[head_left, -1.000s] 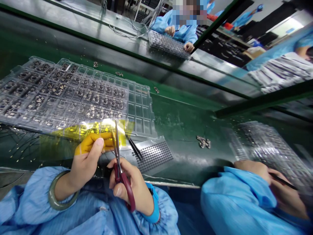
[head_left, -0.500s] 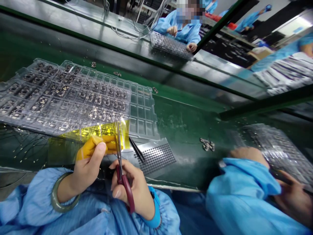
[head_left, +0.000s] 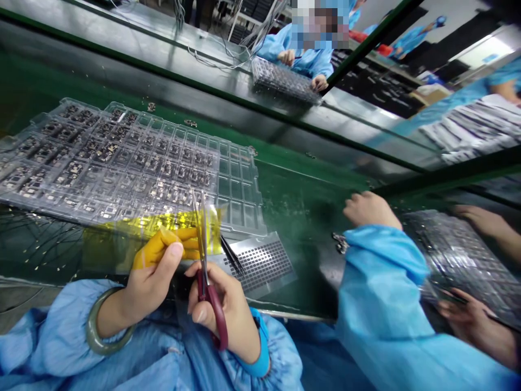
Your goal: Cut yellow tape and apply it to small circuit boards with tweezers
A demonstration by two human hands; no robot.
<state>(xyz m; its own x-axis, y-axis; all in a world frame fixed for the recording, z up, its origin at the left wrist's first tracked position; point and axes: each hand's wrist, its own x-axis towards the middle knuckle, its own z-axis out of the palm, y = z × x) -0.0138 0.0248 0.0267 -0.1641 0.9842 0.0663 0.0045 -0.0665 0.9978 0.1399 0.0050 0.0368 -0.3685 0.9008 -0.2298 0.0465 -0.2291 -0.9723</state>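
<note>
Bench (head_left: 309, 206): dark green surface running across the view, with a raised rail behind it.

Clear tray (head_left: 122, 163): large moulded plastic tray lying flat on the bench, left of centre. Most pockets hold small circuit parts; the columns at its right end look bare.

Co-worker's sleeve (head_left: 382, 304): blue, at the right, reaching over the bench, the hand (head_left: 368, 209) loosely curled near a small heap of metal parts (head_left: 340, 243).

Second tray (head_left: 459, 255): at the far right, blurred, contents not readable.

Yellow film (head_left: 163, 231): a see-through yellow strip held just above the near edge of the clear tray, in front of the person.

Perforated sheet (head_left: 262, 260): grey, gridded, flat on the bench just right of the film.

Left hand (head_left: 152, 277): pinching the yellow film between thumb and fingers; a pale green bangle (head_left: 95, 331) sits on the wrist.

Right hand (head_left: 222, 309): closed around the red handles of the scissors.

Scissors (head_left: 205, 255): blades pointing away from the person, crossing the right part of the film; whether the blades are parted cannot be told.

Tweezers (head_left: 232, 254): black, lying on the bench just right of the scissors, over the perforated sheet's edge.
</note>
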